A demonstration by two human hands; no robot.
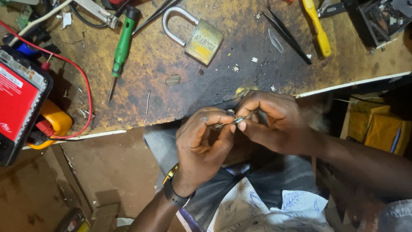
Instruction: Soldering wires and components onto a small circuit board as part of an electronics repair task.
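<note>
2 hands point(201, 144) point(270, 122) around small metal part point(235, 121)

Padlock point(197, 36) right of screwdriver point(122, 45)

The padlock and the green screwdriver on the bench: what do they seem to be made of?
The padlock looks like a brass body, yellow and worn dull, with a shiny steel loop. The screwdriver seems to have a green plastic handle, smooth, with a black cap, and a thin grey metal shaft.
</note>
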